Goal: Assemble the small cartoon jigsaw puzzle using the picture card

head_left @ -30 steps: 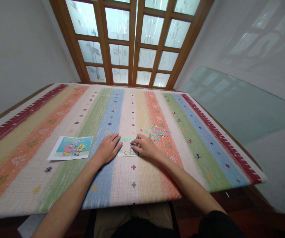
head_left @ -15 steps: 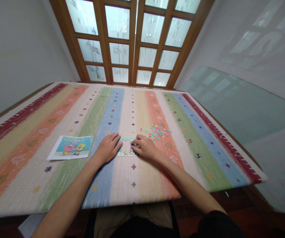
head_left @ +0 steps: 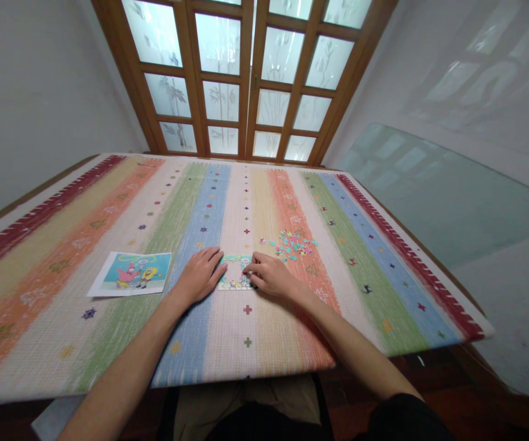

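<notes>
A small, partly assembled jigsaw puzzle (head_left: 235, 285) lies flat on the table, its joined border pieces around a pale open middle. My left hand (head_left: 201, 275) rests along its left edge, fingers stretched out and lying flat. Over the right side of the puzzle is my right hand (head_left: 271, 275), its fingers curled and closed on a jigsaw piece at the inner right border. The fingers mostly hide that piece. Loose jigsaw pieces (head_left: 295, 244) are scattered in a heap beyond my right hand.
A printed cartoon picture (head_left: 138, 274) lies left of my left hand. A striped cloth (head_left: 167, 343) covers the table, whose near edge is close to my body. Wood-framed glass doors (head_left: 220, 76) stand behind the table, and a glass panel (head_left: 448, 184) is at the right.
The fingers of my right hand have shifted slightly on the right border, showing a little more of the puzzle's top right part. My left hand stays in place.
</notes>
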Tool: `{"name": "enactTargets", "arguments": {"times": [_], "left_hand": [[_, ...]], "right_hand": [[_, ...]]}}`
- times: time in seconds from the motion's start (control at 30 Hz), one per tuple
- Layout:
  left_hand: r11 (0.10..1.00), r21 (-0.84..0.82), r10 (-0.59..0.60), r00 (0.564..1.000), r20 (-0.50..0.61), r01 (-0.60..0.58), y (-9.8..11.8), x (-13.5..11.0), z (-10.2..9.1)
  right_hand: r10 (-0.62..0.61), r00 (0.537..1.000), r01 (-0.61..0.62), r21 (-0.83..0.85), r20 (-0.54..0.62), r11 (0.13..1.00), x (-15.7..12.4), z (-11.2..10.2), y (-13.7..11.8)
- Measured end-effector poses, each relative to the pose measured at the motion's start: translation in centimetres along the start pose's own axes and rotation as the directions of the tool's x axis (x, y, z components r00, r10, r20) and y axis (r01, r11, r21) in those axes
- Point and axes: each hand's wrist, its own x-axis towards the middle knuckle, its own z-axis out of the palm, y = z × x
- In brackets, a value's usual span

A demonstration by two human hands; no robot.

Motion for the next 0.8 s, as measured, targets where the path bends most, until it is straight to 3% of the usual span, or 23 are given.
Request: {"name": "enactTargets", "arguments": {"times": [0.2, 0.4, 0.6, 0.8], "left_hand": [[1.0, -0.008, -0.007, 1.0, 0.004, 0.007, 0.1, 0.0, -0.2], [0.999, -0.03, -0.011, 1.0, 0.003, 0.011, 0.2, 0.0, -0.4], [0.999, -0.033, 0.001, 1.0, -0.004, -0.001, -0.1, 0.0, -0.2], [1.0, -0.02, 0.006, 1.0, 0.003, -0.006, -0.2, 0.0, -0.2]], "right_hand": [[-0.012, 1.0, 0.012, -0.01, 0.008, 1.0, -0.6, 0.1, 0.0], [0.01, 0.996, -0.006, 0.039, -0.09, 0.999, -1.3, -0.1, 1.4], [0.11, 0.967, -0.097, 0.066, -0.23, 0.993, -2.8, -1.4, 5.2], [0.225, 0.892, -0.228, 0.04, -0.393, 0.973, -5.0, -3.2, 10.6]]}}
